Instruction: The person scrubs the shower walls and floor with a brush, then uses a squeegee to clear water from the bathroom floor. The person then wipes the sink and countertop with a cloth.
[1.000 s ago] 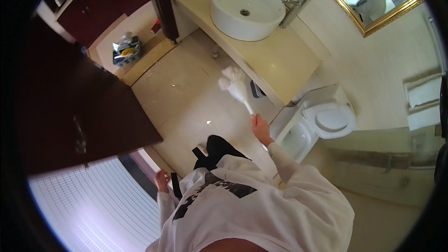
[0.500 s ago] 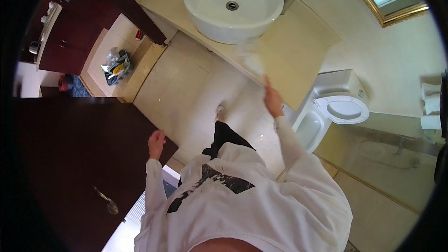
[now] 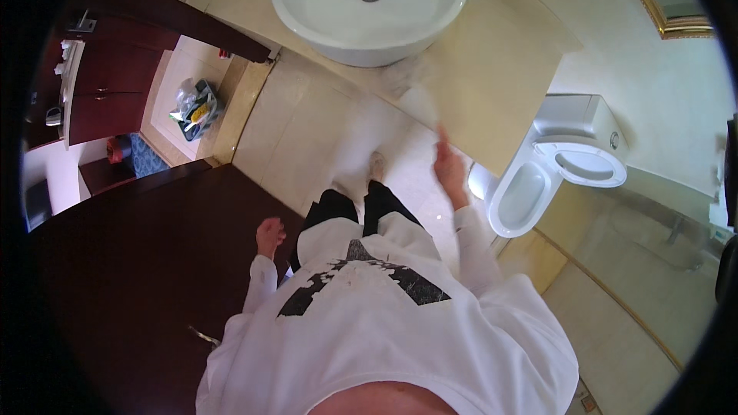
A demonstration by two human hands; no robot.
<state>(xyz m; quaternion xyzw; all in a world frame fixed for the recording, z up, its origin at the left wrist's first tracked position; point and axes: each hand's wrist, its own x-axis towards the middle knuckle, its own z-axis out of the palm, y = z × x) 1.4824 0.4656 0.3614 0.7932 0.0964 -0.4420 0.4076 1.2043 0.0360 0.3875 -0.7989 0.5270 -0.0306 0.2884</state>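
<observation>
My right hand (image 3: 450,173) is held out over the tiled floor, beside the front edge of the beige countertop (image 3: 500,69). Its fingers close on a white, partly see-through thing (image 3: 419,104), which motion smears too much to name. Above that, a round white washbasin (image 3: 361,23) sits on the counter. Loosely curled, my left hand (image 3: 269,237) is low at my left, in front of the dark wooden door (image 3: 146,261). I make out nothing in it.
To the right stands a white toilet (image 3: 519,204) with its seat raised, near a glass panel (image 3: 638,223). Beyond the doorway at the left, a basket (image 3: 192,127) of bottles and cleaning things rests on the floor. A gold-framed mirror (image 3: 676,27) hangs at the upper right.
My view has shifted: the basin sits a little further left and the toilet further right in the picture. Both feet now show. My right hand still holds the white thing.
</observation>
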